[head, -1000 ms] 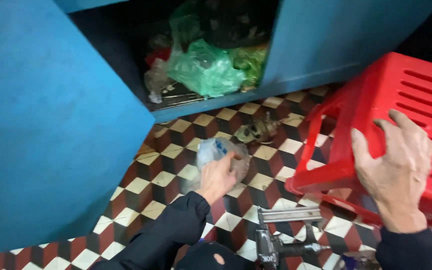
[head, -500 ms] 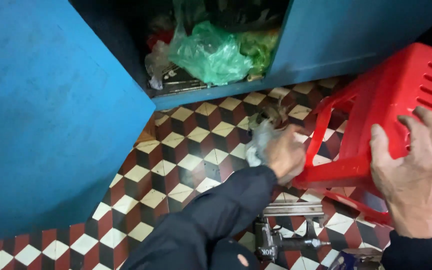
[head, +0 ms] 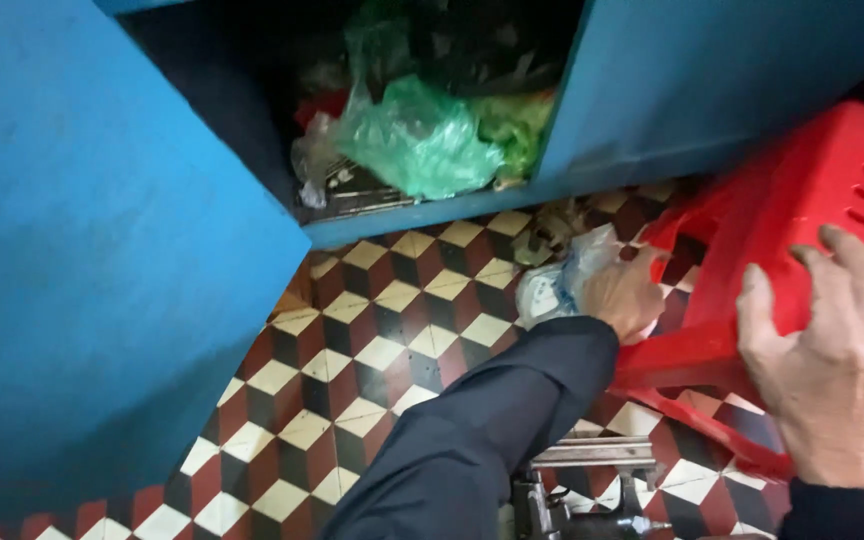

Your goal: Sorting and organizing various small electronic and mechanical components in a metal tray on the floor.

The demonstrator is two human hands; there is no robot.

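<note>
The left hand (head: 624,292) has carried a crumpled clear plastic bag (head: 560,282) from the tiled floor (head: 352,380) at centre up to centre right, fingers closed around it, beside the red plastic stool (head: 832,190); the right hand (head: 832,370) stays spread flat on the stool, gripping nothing

The left hand (head: 624,297) covers part of the crumpled clear plastic packet (head: 557,285), whose contents are too blurred to tell; the red plastic stool (head: 802,230) runs off the right edge; the metal tool (head: 577,490) is cut by the bottom edge and half hidden behind the dark sleeve (head: 482,430); the cupboard (head: 432,60) depths behind the green bag (head: 414,140) are too dark to read
</note>
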